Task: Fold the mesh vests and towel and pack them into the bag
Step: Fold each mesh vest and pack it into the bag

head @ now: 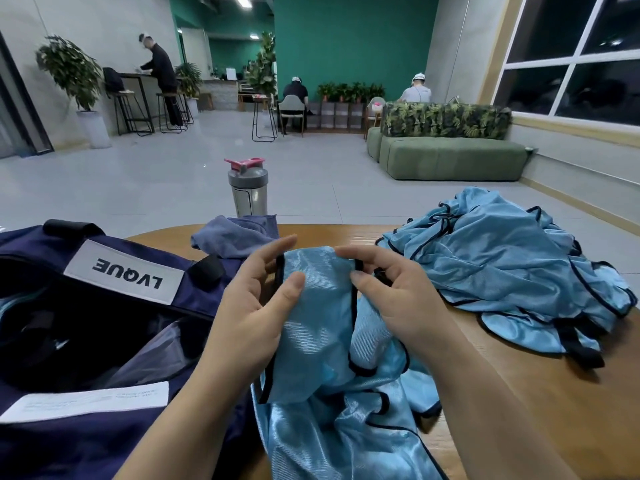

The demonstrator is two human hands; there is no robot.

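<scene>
You've got the wooden table (540, 386) spread out under everything, and on its left side sits the navy bag (52, 341), zipped open toward you with its dark inside showing and the white LVQUE label (123, 271) reading upside down on the far flap. Over on your right the heap of light blue mesh vests (512, 271) lies crumpled and unfolded on the tabletop, black trim looping through it. Right in front of you is the one mesh vest (329, 393) you're working, draped off the near edge of the table and lifted at its top. Your left hand (256, 306) pinches the vest's left black-trimmed edge, thumb on the front of the fabric and fingers behind; your right hand (398, 299) pinches the right edge the same way, the two hands near each other with a strip of blue fabric between them. Behind your hands the blue-grey towel (235, 233) lies bunched between bag and heap, and just past it stands the grey shaker bottle (248, 188) with its pink lid.
</scene>
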